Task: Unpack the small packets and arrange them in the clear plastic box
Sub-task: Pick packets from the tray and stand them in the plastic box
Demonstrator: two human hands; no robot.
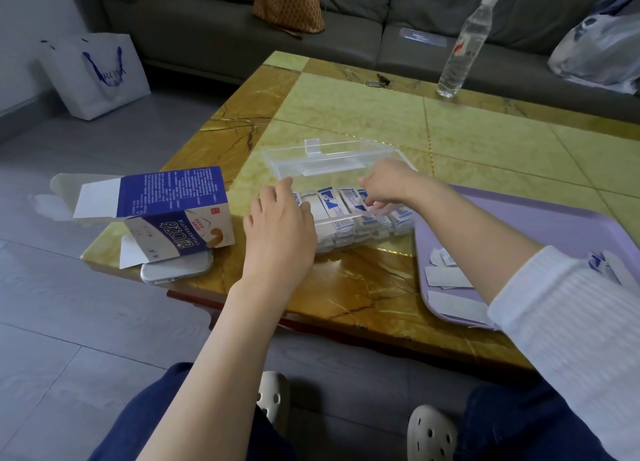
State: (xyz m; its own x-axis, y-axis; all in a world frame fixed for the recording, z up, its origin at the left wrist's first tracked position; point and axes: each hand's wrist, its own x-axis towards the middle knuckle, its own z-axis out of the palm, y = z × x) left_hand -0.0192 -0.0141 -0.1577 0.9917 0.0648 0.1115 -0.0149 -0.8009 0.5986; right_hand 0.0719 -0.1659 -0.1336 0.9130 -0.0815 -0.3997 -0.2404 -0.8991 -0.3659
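A clear plastic box (pixel 346 242) stands on the table with its lid (pixel 329 157) swung open behind it. Several white-and-blue packets (pixel 337 206) stand in rows inside. My left hand (pixel 280 228) rests against the box's left end with its fingers fairly straight. My right hand (pixel 388 187) reaches into the box from the right, its fingertips down among the packets; whether it pinches one is hidden. More loose packets (pixel 446 275) lie on the purple tray (pixel 554 225) at the right, partly under my right sleeve.
An opened blue-and-white carton (pixel 166 215) lies on its side at the table's left edge, over a phone (pixel 173 272). A water bottle (pixel 464 45) and keys (pixel 379 80) sit at the far side. A sofa, a white paper bag (pixel 93 76) and a plastic bag (pixel 599 52) lie beyond.
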